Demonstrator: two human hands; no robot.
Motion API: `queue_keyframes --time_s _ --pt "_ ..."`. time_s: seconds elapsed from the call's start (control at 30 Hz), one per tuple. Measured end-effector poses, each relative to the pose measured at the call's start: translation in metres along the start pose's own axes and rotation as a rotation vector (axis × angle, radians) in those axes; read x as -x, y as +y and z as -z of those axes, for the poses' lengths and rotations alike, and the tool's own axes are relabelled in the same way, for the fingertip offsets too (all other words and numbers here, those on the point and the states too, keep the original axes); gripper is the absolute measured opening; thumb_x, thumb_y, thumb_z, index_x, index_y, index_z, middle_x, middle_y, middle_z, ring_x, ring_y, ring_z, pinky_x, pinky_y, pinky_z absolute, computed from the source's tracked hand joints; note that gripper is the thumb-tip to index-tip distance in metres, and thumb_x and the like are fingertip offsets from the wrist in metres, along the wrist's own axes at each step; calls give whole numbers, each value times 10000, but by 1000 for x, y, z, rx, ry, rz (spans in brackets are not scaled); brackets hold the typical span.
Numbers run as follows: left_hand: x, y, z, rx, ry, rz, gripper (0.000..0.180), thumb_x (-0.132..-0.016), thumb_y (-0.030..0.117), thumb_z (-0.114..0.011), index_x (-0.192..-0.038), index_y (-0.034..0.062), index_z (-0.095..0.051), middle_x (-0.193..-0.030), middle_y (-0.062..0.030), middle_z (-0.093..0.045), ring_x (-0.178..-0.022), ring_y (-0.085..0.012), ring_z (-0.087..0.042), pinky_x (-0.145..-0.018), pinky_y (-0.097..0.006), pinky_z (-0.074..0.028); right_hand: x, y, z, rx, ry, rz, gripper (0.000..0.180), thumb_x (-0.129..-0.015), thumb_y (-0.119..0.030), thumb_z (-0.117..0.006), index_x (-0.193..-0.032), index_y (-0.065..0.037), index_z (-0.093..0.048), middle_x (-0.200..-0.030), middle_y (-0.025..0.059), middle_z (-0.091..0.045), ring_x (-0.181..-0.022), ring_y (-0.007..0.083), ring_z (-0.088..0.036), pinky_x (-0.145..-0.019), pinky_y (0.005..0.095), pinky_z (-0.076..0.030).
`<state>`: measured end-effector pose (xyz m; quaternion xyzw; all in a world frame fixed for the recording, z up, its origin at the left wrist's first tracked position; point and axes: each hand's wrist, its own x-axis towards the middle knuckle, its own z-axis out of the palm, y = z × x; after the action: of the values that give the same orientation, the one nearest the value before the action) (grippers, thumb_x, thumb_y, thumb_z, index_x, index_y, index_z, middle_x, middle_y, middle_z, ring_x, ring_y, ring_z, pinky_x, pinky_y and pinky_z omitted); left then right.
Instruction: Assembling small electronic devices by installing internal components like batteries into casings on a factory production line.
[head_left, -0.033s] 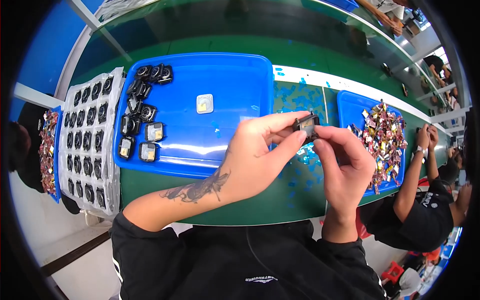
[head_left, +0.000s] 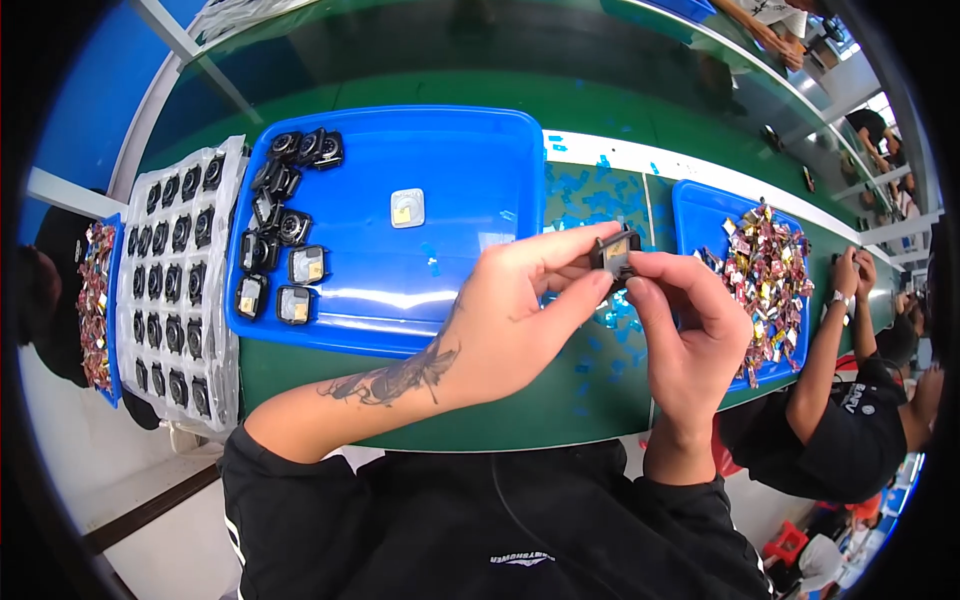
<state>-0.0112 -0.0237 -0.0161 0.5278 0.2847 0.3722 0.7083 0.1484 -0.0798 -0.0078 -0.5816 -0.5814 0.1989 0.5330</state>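
Between my two hands, over the green table, is a small black watch case (head_left: 615,254) with a yellowish patch in its opening. My left hand (head_left: 535,300) pinches its left side, thumb in front and fingers behind. The fingertips of my right hand (head_left: 695,320) press on its right side and lower edge. Left of my hands, a blue tray (head_left: 400,280) holds several similar black watch cases (head_left: 294,304) along its left side. One light grey square plate with a yellow patch (head_left: 407,208) lies alone in that tray.
A white moulded tray (head_left: 150,310) of black watch parts stands far left. Blue film scraps (head_left: 590,190) are scattered on the table. At right, a blue tray (head_left: 690,205) holds a heap of small flexible circuit pieces (head_left: 770,290). A co-worker (head_left: 830,430) sits beyond it.
The watch case has tilted slightly in my fingers, showing more of its opening. My left thumb has shifted a little; the rest looks the same.
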Motion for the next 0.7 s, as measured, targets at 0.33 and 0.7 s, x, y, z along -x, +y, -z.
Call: queue_keyframes --time_s 0.33,0.7 --pt "4 -9 -4 -14 -87 -116 455 -954 -33 -512 -1403 -37 -436 -1260 -125 -599 -1125 -152 -590 -951 -292 -483 -8 -14 7 43 -94 8 117 -761 48 -711 -855 -12 -674 -727 48 -620 -571 111 -518 -541 243 -425" --pt "8 -8 -4 -75 -114 -118 452 -967 -31 -490 -1413 -35 -421 -1302 -141 -576 -1180 -178 -563 -986 -298 -468 -8 -13 9 105 -94 60 114 -737 41 -717 -814 -28 -668 -713 56 -624 -604 161 -571 -548 275 -438"
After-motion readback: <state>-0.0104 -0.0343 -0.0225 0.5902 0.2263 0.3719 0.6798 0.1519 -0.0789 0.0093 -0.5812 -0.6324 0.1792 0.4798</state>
